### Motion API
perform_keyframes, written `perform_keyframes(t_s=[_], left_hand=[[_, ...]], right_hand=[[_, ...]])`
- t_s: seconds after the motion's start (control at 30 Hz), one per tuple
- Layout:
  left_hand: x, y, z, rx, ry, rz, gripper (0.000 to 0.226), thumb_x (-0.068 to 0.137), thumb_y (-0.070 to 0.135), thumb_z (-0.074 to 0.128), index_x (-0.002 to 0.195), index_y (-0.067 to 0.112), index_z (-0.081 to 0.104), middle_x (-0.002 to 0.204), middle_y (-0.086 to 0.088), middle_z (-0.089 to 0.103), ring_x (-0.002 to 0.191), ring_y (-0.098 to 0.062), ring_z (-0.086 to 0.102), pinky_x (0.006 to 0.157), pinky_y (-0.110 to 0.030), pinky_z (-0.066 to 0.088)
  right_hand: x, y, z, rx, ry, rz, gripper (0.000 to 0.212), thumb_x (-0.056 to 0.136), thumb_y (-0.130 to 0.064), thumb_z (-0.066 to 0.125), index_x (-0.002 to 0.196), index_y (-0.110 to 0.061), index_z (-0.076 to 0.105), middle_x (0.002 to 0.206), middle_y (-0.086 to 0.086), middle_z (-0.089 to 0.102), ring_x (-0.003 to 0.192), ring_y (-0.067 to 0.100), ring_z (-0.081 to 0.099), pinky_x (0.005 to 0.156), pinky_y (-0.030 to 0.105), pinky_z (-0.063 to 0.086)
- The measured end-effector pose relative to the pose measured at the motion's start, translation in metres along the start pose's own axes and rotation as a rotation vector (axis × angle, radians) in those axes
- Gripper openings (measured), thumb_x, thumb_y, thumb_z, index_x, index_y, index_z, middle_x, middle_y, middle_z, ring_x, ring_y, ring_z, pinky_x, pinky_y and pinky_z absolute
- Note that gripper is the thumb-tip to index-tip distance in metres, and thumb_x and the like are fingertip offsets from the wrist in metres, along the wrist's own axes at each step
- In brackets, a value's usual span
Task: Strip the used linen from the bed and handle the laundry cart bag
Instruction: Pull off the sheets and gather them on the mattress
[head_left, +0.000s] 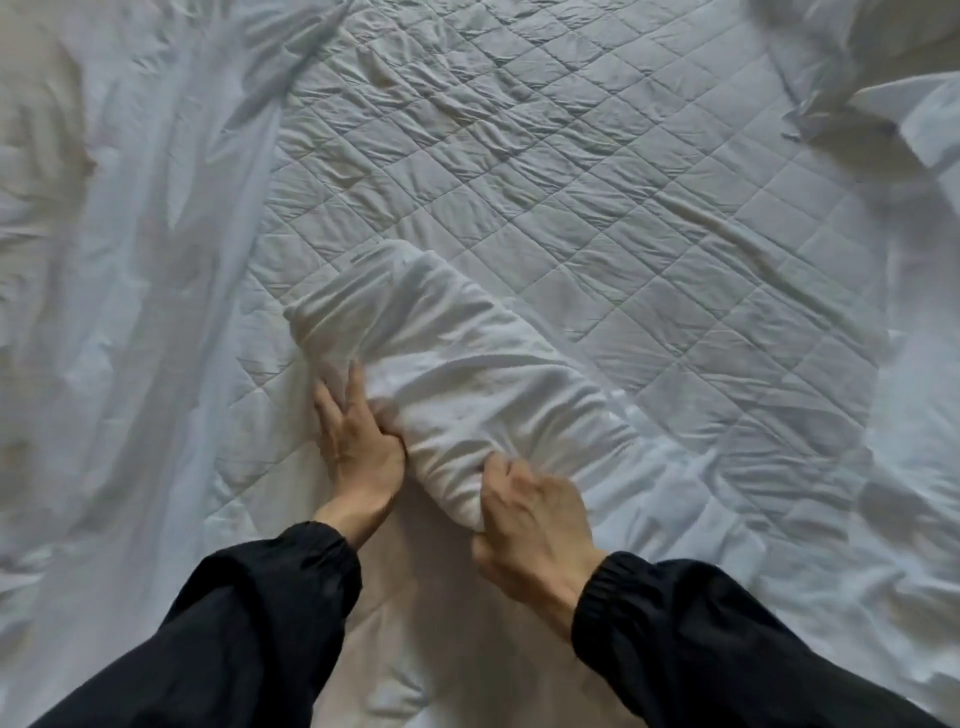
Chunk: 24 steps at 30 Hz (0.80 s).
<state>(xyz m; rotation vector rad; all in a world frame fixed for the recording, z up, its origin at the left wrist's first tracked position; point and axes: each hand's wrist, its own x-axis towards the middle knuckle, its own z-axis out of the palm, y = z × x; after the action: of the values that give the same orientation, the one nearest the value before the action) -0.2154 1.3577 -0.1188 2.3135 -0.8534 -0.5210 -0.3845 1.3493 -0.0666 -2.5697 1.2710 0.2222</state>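
A bunched roll of white sheet (441, 364) lies on the quilted mattress pad (545, 171) in the middle of the bed. My left hand (358, 441) lies against the roll's left side, fingers stretched along the fabric and thumb tucked into a fold. My right hand (535, 519) grips the near end of the roll, fingers curled into the cloth. Both forearms wear black sleeves. The rest of the white sheet (130, 312) lies loose and wrinkled over the left side of the bed.
A white pillow (904, 31) sits at the top right corner, with a folded white pillowcase edge (930, 119) beside it. More loose white linen (924, 415) covers the right side. No laundry cart or bag is in view.
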Motion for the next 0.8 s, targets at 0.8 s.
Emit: perform_keyframes(t_s=[0.8], left_hand=[[-0.028,-0.004,0.010,-0.719,-0.169,-0.316,0.067,0.066,0.027,0.079,0.126,0.025,0.049,0.112,0.000,0.063,0.099,-0.019,0.063,0.087,-0.037,0.054]], right_hand=[[0.043,0.081,-0.008,0.623,0.057,0.401,0.088,0.056,-0.088,0.056,0.109,-0.018,0.058,0.101,0.001,0.065,0.096,0.025,0.060,0.078,0.036,0.047]])
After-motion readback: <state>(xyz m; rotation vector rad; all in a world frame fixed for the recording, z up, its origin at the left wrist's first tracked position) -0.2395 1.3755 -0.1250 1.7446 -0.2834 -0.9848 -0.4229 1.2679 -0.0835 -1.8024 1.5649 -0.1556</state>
